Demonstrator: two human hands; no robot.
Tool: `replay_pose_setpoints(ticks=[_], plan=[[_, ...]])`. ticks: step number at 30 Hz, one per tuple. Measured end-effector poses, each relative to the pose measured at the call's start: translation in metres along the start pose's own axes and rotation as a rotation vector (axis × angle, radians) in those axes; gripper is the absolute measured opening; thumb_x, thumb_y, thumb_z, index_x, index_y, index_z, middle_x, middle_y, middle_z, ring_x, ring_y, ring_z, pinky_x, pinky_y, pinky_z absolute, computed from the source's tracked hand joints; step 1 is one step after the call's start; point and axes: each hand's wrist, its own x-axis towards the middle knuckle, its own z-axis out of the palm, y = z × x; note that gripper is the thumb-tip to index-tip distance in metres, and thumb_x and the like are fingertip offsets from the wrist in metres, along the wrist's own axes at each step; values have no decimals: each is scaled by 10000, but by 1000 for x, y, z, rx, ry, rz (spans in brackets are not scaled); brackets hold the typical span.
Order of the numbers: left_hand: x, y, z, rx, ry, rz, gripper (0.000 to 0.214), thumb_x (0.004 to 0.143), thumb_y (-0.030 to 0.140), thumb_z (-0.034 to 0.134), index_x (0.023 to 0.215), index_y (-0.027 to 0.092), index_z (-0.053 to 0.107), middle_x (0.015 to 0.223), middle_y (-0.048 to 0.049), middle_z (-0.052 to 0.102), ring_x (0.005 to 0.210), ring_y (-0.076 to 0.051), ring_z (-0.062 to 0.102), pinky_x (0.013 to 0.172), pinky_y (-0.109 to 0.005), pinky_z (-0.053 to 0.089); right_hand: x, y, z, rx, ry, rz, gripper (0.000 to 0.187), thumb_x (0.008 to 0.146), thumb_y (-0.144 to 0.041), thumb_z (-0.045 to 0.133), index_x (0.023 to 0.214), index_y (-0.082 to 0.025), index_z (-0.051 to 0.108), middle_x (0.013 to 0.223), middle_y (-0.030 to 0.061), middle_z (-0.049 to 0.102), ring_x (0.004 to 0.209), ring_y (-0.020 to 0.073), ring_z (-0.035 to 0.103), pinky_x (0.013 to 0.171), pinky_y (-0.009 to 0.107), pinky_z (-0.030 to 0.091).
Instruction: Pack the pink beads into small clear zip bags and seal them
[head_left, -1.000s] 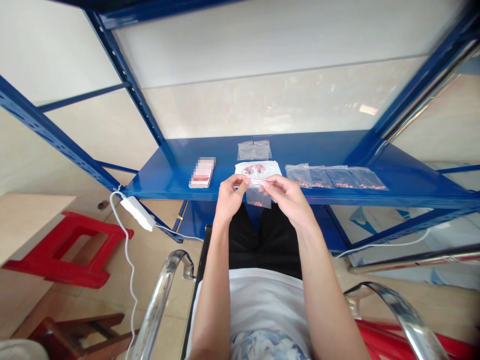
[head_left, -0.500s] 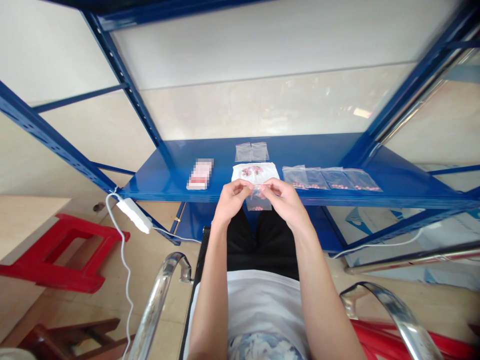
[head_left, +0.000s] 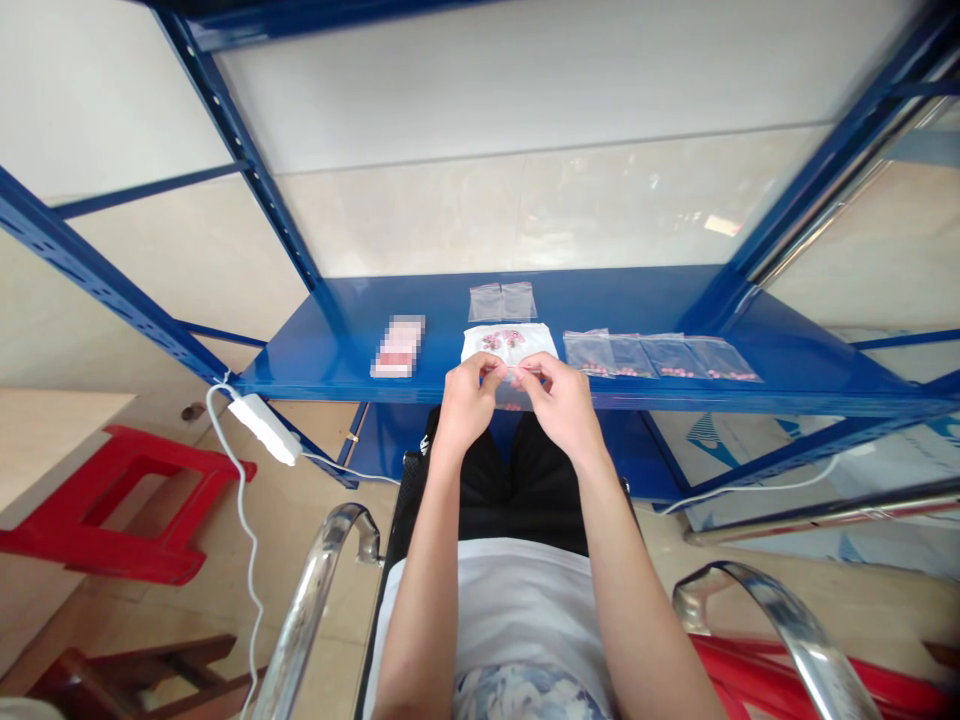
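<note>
Just above the shelf's front edge, a small clear zip bag (head_left: 514,392) hangs between my hands, with reddish-pink bits low inside it. My left hand (head_left: 468,402) pinches its top edge from one side. From the other, my right hand (head_left: 559,402) pinches the same edge, the two hands' fingertips close together. The hands partly hide the bag. Right behind them lies a white sheet (head_left: 474,345) bearing small pink and dark pieces (head_left: 513,340). To the right rests a row of several zip bags (head_left: 667,356) with pink pieces along their bottoms.
Two flat clear bags (head_left: 502,301) lie behind the white sheet on the blue shelf (head_left: 600,300). A blurred pink-and-white object (head_left: 400,346) is at left. Blue uprights (head_left: 262,190) frame the shelf. A white power strip (head_left: 264,428), red stool (head_left: 127,505) and metal armrests (head_left: 319,590) stand nearby.
The fingertips have drawn closer together along the bag's top. The bag now hangs less far below the hands and shows less. Items on the shelf stay where they were.
</note>
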Motion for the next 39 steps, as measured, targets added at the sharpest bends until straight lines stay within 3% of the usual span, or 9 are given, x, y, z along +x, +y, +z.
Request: replay_pose_setpoints(ticks=[8, 12, 18, 23, 26, 31, 39], plan=[[0, 0, 0, 11, 21, -9, 100, 972, 208, 671, 890, 195, 726, 936, -54, 799, 900, -205, 733, 867, -302, 523, -1, -2, 7, -60, 68, -66, 196, 992, -406, 617, 909, -241, 683, 832, 72, 789, 806, 285, 765, 807, 400, 565], [1, -2, -2, -120, -86, -30, 134, 962, 307, 728, 933, 179, 759, 944, -63, 815, 899, -200, 749, 854, -290, 544, 1, 5, -1, 82, -16, -52, 217, 975, -431, 653, 901, -236, 714, 868, 65, 799, 842, 271, 771, 794, 378, 577], [-1, 0, 0, -60, -59, -2, 102, 915, 256, 778, 846, 183, 762, 875, -37, 801, 869, -186, 728, 864, -284, 547, 2, 15, -20, 211, -154, 27, 265, 904, -478, 764, 892, -214, 780, 840, 64, 811, 796, 256, 756, 786, 372, 578], [-4, 7, 5, -15, -55, -44, 88, 934, 226, 733, 871, 175, 766, 894, -49, 793, 858, -192, 721, 759, -260, 566, 0, 15, -26, -8, -60, -64, 219, 939, -402, 717, 814, -226, 756, 820, 48, 802, 798, 249, 742, 765, 354, 531], [-4, 7, 5, -63, -48, -42, 87, 916, 243, 762, 872, 172, 787, 891, -54, 803, 871, -200, 737, 795, -272, 586, -1, 11, -30, -88, -47, -104, 246, 968, -395, 687, 791, -229, 721, 794, 43, 789, 754, 234, 722, 708, 337, 504], [-1, -2, 1, -154, -123, -100, 105, 909, 265, 772, 896, 182, 836, 911, -67, 843, 896, -231, 789, 865, -307, 605, -2, 12, -37, -41, -47, -75, 270, 955, -472, 718, 833, -232, 731, 794, 49, 792, 762, 249, 745, 699, 345, 523], [-2, 8, 8, 24, -38, -87, 122, 926, 220, 765, 818, 220, 823, 860, -28, 842, 854, -224, 793, 883, -317, 600, -3, 15, -40, -25, -6, -51, 340, 919, -550, 763, 804, -230, 758, 776, 59, 792, 742, 259, 747, 724, 374, 548]])
